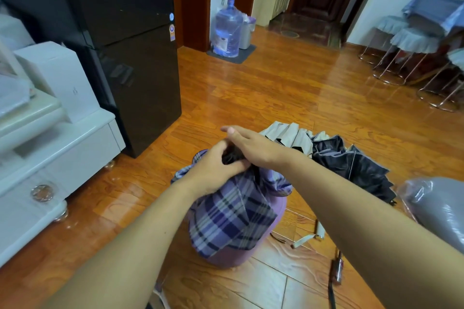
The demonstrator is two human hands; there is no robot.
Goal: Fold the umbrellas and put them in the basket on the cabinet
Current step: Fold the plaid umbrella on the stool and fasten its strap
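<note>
Fridge stickers: two small stickers sit on the black fridge [120,57] door edge, a round blue one [171,16] above an orange and blue one [172,32]; their print is too small to read.
White box: the white box [60,80] bears a faint small mark [75,91], not legible.
Water bottle: the label [227,41] is blurred.
Elsewhere: no readable words or numbers.

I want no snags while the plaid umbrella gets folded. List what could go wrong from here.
1. The left hand grips only the top of the plaid umbrella; the loose canopy may bunch instead of wrapping flat.
2. The black umbrella and beige umbrella lie open close behind, so ribs might catch on them.
</note>
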